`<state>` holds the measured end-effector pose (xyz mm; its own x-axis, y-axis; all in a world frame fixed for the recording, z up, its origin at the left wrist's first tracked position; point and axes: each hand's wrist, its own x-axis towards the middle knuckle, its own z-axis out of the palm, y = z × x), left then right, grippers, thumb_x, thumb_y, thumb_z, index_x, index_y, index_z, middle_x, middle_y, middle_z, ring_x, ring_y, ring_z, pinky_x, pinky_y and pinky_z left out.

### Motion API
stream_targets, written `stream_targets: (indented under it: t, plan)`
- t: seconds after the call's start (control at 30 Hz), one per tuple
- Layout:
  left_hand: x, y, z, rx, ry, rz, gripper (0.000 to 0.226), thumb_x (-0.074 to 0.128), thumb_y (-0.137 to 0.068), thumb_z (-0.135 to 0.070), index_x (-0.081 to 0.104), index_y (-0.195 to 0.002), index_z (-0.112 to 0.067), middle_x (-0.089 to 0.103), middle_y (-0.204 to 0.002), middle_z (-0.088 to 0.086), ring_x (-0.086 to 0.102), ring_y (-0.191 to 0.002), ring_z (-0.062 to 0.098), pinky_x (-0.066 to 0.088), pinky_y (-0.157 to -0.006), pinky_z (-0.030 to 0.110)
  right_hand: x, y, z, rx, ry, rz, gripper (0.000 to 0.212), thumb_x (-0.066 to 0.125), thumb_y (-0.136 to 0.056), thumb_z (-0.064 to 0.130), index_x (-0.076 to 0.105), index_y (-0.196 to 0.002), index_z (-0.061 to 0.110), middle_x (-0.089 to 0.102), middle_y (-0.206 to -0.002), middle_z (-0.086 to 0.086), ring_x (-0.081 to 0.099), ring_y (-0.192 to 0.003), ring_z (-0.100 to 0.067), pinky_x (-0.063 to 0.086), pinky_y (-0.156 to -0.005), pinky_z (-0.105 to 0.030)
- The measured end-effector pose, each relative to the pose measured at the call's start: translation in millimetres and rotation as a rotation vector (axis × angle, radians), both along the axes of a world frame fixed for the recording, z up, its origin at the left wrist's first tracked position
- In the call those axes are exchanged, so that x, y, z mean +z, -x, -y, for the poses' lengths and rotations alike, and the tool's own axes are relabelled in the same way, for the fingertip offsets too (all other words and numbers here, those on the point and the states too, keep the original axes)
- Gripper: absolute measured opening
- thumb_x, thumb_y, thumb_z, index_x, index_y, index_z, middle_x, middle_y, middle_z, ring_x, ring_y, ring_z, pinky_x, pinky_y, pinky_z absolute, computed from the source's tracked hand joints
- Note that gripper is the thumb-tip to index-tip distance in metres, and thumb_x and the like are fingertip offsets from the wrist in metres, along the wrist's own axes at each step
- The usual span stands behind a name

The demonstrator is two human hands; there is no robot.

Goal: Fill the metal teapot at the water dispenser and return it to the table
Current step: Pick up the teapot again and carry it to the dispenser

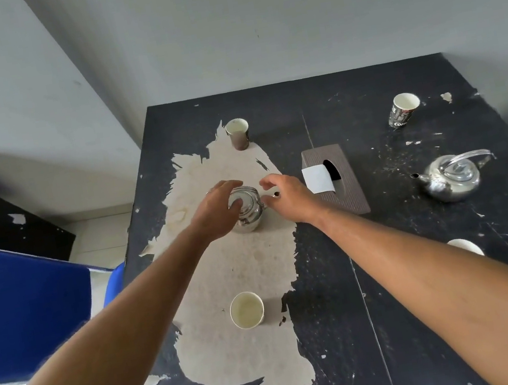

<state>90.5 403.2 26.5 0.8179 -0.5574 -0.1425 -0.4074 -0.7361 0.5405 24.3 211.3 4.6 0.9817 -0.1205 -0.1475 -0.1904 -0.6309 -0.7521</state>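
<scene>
A small shiny metal teapot [249,210] stands on the bare, peeled patch of the black table [409,267], near its middle. My left hand [218,210] arches over the pot's left side, fingers curved and spread, thumb over the lid; I see no firm grip. My right hand [286,193] hovers just right of the pot by its spout, fingers apart and holding nothing. A second, larger metal teapot [452,177] with a raised handle sits at the table's right side. No water dispenser is in view.
A brown tissue box [346,190] lies right of my right hand. Paper cups stand at the back [238,134], back right [402,109], front centre [247,310] and right edge [466,247]. A blue chair [22,305] stands left of the table; walls close behind.
</scene>
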Motion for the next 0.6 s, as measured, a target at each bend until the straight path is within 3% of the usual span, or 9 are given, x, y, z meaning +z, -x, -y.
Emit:
stream_targets:
  t: [0.13, 0.27, 0.4, 0.6]
  plan:
    - [-18, -27, 2, 0.013, -0.018, -0.029, 0.044, 0.049, -0.104, -0.007, 0.052, -0.148, -0.011, 0.051, -0.154, 0.013, 0.049, -0.14, 0.031, 0.04, -0.113, 0.04, -22, -29, -5, 0.001, 0.002, -0.046, 0.044, 0.066, -0.1, 0.021, 0.055, -0.142, 0.012, 0.061, -0.142, -0.006, 0.055, -0.133, -0.023, 0.044, -0.11, -0.035]
    - [-36, -47, 2, 0.02, -0.032, -0.057, 0.039, 0.045, -0.106, -0.008, 0.055, -0.144, -0.008, 0.056, -0.149, 0.014, 0.052, -0.135, 0.031, 0.041, -0.11, 0.037, -40, -52, -8, 0.028, 0.025, -0.069, 0.047, 0.065, -0.1, 0.019, 0.052, -0.145, 0.013, 0.059, -0.145, -0.007, 0.054, -0.134, -0.025, 0.045, -0.111, -0.041]
    - [-52, -58, 3, 0.013, -0.036, -0.101, 0.03, 0.045, -0.105, -0.011, 0.062, -0.129, -0.004, 0.066, -0.126, 0.015, 0.059, -0.114, 0.03, 0.046, -0.095, 0.037, -55, -67, -9, 0.029, 0.023, -0.077, 0.033, 0.064, -0.1, 0.015, 0.061, -0.133, 0.013, 0.067, -0.129, -0.006, 0.062, -0.119, -0.022, 0.051, -0.101, -0.035]
    - [-53, -64, 4, 0.004, -0.019, -0.127, 0.02, 0.047, -0.1, -0.007, 0.063, -0.109, 0.001, 0.063, -0.103, 0.013, 0.055, -0.092, 0.026, 0.038, -0.069, 0.031, -58, -71, -13, 0.061, 0.03, -0.064, 0.018, 0.061, -0.102, 0.011, 0.065, -0.119, 0.009, 0.069, -0.118, -0.008, 0.064, -0.106, -0.021, 0.053, -0.088, -0.03]
